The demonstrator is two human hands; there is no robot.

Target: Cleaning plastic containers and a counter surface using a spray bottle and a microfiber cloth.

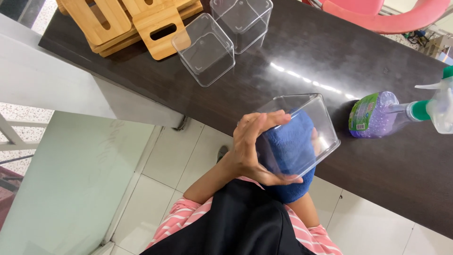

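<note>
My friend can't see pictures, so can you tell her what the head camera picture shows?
A person's left hand grips a clear plastic box while the right hand, mostly hidden, pushes a blue cloth inside it. On the dark counter sit two more clear boxes, wooden boards and a purple spray bottle.

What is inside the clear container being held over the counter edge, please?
A blue cloth fills the clear container, held by the left hand. The right hand is hidden beneath the cloth.
</note>
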